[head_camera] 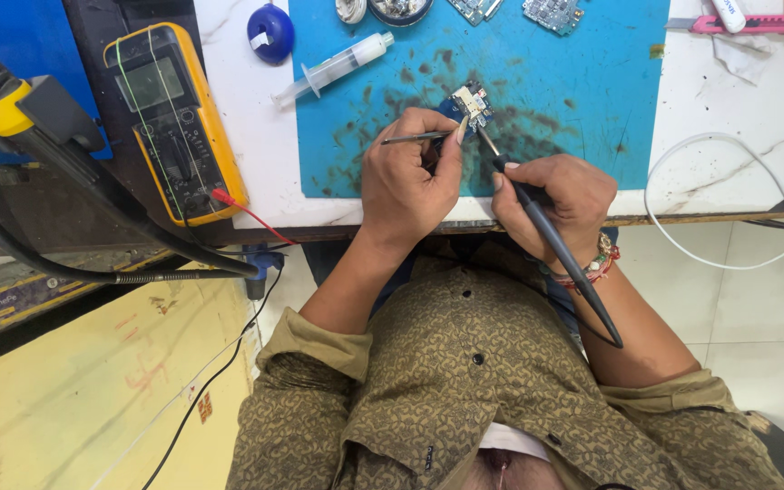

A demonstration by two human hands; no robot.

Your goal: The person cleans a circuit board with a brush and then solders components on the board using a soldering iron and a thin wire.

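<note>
My left hand (403, 181) rests on the near edge of the blue mat (583, 100), its fingers (446, 136) pressed together on a thin pair of tweezers (413, 138) that lies nearly level, handle end pointing left. The tweezer tips sit at the small circuit board (471, 102), which lies on the mat just beyond my left fingertips, among dark scorched smudges.

My right hand (553, 200) is just beside the left, fingers (512, 177) pinching the dark soldering iron (551, 240) like a pen. Its metal tip slants up and left and meets the board's near edge; the handle runs back over my wrist towards my body. A beaded band (596, 265) circles that wrist.

The mat lies on a white worktop (256, 163). On it, left of the mat, stands a yellow multimeter (174, 113) with a red lead plugged into its lower end. A clear syringe (333, 65) lies aslant at the mat's far left corner, with a blue round thing (271, 32) beside it. Two more boards (551, 13) lie at the mat's far edge. A pink cutter knife (755, 24) and a white cable (728, 200) lie to the right.
</note>
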